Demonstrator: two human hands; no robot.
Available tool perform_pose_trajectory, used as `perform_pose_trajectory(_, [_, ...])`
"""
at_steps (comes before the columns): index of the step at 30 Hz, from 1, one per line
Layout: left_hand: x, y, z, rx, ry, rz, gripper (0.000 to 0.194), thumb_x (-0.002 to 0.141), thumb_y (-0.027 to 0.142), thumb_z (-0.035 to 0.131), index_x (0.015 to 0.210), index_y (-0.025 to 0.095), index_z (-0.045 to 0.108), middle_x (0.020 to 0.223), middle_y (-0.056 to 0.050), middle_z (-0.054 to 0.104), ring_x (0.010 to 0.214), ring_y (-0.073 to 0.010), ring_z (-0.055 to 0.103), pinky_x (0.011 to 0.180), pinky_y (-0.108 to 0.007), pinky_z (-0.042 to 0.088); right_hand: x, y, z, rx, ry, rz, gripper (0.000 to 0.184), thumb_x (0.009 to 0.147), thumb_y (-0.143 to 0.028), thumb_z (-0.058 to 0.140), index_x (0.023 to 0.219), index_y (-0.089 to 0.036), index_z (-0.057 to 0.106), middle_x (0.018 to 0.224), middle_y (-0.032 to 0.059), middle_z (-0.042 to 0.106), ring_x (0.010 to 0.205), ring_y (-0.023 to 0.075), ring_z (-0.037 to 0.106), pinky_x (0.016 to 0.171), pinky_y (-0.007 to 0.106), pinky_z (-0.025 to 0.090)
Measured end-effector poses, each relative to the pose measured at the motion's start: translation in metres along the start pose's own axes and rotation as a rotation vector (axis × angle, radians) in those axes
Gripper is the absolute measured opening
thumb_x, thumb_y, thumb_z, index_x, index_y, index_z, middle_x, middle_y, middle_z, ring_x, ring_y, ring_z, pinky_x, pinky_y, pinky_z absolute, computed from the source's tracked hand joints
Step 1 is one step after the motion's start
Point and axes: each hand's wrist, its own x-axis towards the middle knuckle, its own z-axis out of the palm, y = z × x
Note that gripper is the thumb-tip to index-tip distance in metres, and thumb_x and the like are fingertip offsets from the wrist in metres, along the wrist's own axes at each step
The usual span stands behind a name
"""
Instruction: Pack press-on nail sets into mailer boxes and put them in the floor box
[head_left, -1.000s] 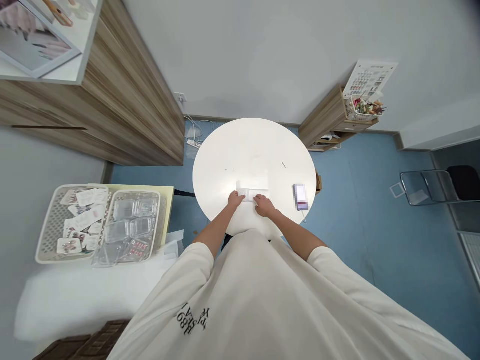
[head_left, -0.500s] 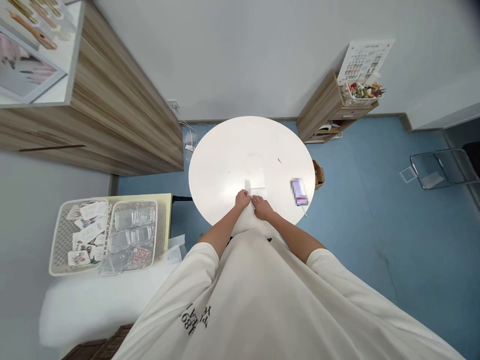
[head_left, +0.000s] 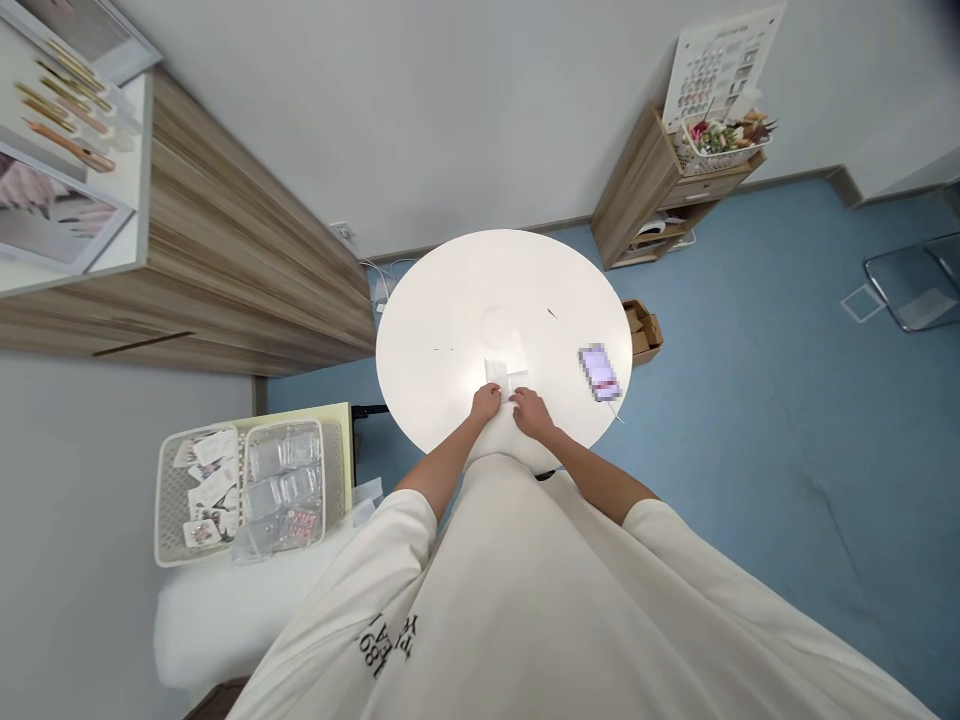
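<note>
A thin white sheet (head_left: 495, 371), paper or tissue by its look, lies folded near the front of the white round table (head_left: 442, 290). My left hand (head_left: 486, 402) is closed on its near left part, fingertips pinched together. On the right, my right hand (head_left: 531, 413) has its curled fingers at the sheet's near right part, thumb and forefinger slightly parted around the edge. White on white makes the sheet's outline hard to follow. Just beyond it is a faint pale, clear-looking patch (head_left: 501, 325).
A blurred phone (head_left: 599, 373) with a cable lies at the table's right, and a small dark sliver (head_left: 552, 313) farther back. White baskets (head_left: 324, 480) stand at left. A wooden cabinet (head_left: 262, 240), a small shelf unit (head_left: 637, 190) and a cardboard box (head_left: 645, 335) surround the table.
My hands have moved slightly apart, the right one shifting right. More of the folded sheet shows between and beyond them. The camera view has tilted a little.
</note>
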Motion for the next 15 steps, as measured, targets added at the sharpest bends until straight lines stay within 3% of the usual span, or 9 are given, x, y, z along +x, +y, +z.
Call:
perform_pose_trajectory(2, [-0.005,0.003,0.000,0.078,-0.009,0.057,0.037,0.097,0.014,0.041,0.125,0.017,0.065,0.120,-0.010,0.072,0.113,-0.0198,0.065,0.099,-0.031,0.049,0.003,0.005,0.000,0.092,0.122,0.221,0.043,0.096,-0.021,0.045,0.137,-0.017,0.055,0.144,0.0151,0.052,0.130,0.0281,0.050,0.104,0.041,0.043])
perform_pose_trajectory(5, [-0.013,0.007,0.000,0.258,-0.041,0.153,0.042,0.094,0.009,0.043,0.130,0.017,0.062,0.128,-0.012,0.067,0.118,-0.0225,0.062,0.102,-0.034,0.047,0.014,0.012,-0.001,0.184,0.177,0.458,0.045,0.096,-0.030,0.050,0.139,-0.017,0.050,0.138,0.0163,0.054,0.127,0.0303,0.050,0.101,0.040,0.043])
perform_pose_trajectory(10, [-0.019,0.012,-0.001,0.575,-0.030,0.248,0.040,0.091,0.008,0.046,0.125,0.021,0.064,0.129,-0.013,0.060,0.122,-0.0287,0.056,0.103,-0.043,0.045,0.036,0.015,-0.002,0.222,0.210,0.564,0.038,0.094,-0.035,0.056,0.128,-0.018,0.052,0.131,0.0166,0.055,0.125,0.0325,0.049,0.098,0.041,0.041])
perform_pose_trajectory(15, [-0.019,0.009,-0.001,0.667,0.009,0.342,0.042,0.093,0.009,0.045,0.132,0.020,0.056,0.147,-0.014,0.048,0.134,-0.0295,0.046,0.107,-0.044,0.040,0.046,0.012,0.004,0.201,0.254,0.598,0.036,0.090,-0.034,0.062,0.120,-0.018,0.051,0.127,0.0179,0.054,0.122,0.0337,0.048,0.099,0.044,0.039])
